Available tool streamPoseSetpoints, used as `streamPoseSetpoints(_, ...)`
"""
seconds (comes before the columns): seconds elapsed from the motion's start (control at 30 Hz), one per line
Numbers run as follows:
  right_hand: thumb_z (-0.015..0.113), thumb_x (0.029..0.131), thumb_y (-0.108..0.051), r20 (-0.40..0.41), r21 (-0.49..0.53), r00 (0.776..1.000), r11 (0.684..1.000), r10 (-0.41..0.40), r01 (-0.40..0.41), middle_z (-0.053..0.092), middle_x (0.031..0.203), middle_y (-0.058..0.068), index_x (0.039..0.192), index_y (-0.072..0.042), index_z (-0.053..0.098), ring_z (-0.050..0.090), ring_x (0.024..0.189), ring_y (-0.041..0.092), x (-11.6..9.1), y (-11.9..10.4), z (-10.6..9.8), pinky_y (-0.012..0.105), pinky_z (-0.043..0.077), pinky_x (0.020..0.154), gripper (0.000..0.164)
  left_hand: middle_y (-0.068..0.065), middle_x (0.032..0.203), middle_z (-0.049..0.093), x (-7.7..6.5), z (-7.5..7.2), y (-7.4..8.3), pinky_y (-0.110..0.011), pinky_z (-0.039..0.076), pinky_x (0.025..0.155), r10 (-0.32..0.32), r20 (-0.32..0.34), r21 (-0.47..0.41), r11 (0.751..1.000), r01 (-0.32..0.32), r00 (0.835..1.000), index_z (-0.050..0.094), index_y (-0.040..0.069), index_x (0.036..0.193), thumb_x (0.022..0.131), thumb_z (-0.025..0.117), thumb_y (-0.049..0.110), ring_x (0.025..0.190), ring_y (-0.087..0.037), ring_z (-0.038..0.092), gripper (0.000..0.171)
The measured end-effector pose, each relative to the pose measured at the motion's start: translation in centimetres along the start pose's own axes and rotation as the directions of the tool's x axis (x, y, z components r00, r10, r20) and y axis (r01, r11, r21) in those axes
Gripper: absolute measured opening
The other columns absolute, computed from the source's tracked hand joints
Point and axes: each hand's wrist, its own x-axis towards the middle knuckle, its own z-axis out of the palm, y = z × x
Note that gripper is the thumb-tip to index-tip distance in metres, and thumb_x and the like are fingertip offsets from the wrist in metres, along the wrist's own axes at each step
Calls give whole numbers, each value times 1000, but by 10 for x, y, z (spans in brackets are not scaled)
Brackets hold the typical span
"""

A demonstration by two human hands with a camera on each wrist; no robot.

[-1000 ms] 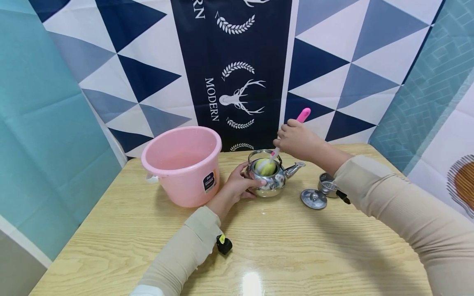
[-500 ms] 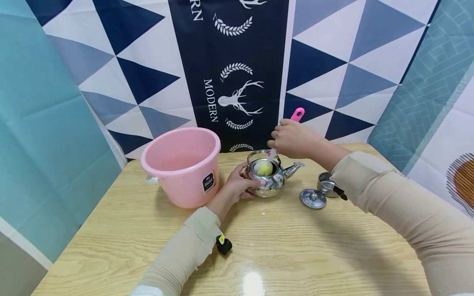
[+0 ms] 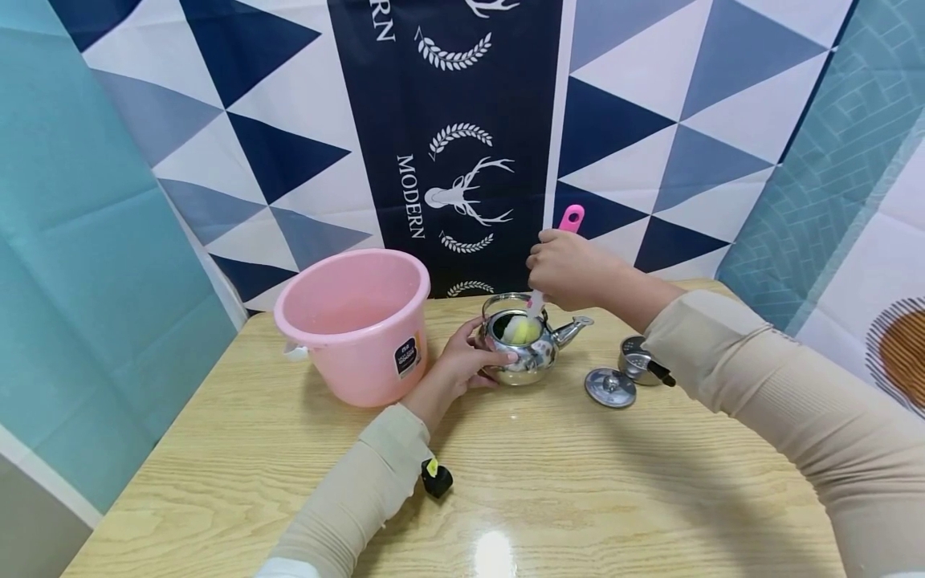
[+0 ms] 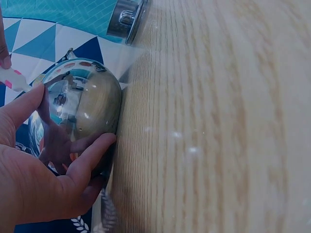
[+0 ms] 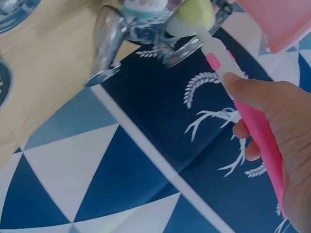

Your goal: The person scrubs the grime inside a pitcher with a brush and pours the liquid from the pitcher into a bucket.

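Observation:
A shiny metal teapot (image 3: 531,363) stands upright on the table, its spout (image 5: 106,46) pointing to the right in the head view and its hoop handle raised. My left hand (image 3: 462,357) grips the pot's left side, thumb near the rim and fingers spread low along the belly in the left wrist view. In my right hand (image 3: 571,269) is a sponge brush with a pink handle (image 5: 262,141), held steeply over the pot. Its yellow and white sponge head (image 3: 523,330) sits in the pot's opening, the lower part hidden inside.
Left of the pot stands a pink bucket (image 3: 354,365). On the right, a metal lid (image 3: 610,389) lies beside a small perforated metal strainer (image 3: 636,365), partly behind the right sleeve. A patterned cloth backdrop (image 3: 455,104) rises at the table's back edge.
My right hand and the top of the brush handle have shifted left, leaving the brush more upright. The sponge head has moved about inside the opening. My left hand and the teapot stay put.

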Motion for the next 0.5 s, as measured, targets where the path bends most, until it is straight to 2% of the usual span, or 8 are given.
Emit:
streamPoseSetpoints(0.13,81,78,-30,7,4,1000,1000,-20,20,70,83,4,80,-14,73,57,77,24,5,-3,-7,34,37,71,18,-13,124,49,0,1,0,-47,60,69,0,3,0,1000,0,1000,45,30,144,73,85,1,89,-27,63,86)
streamPoseSetpoints(0.33,80,79,-28,19,22,999,999,-35,34,71,86,4,90,-16,76,59,79,23,11,-7,-11,34,39,71,16,-14,124,48,0,1,1,-47,59,70,-1,6,-1,1000,1,1000,44,30,145,73,85,1,89,-27,63,87)
streamPoseSetpoints(0.5,80,81,-27,-5,-58,999,998,-31,31,71,88,3,87,-18,76,58,82,23,18,-11,-10,35,38,77,12,-15,124,48,0,0,1,-50,59,70,9,15,-4,1000,-9,1000,43,28,146,74,82,-2,85,-28,64,87)
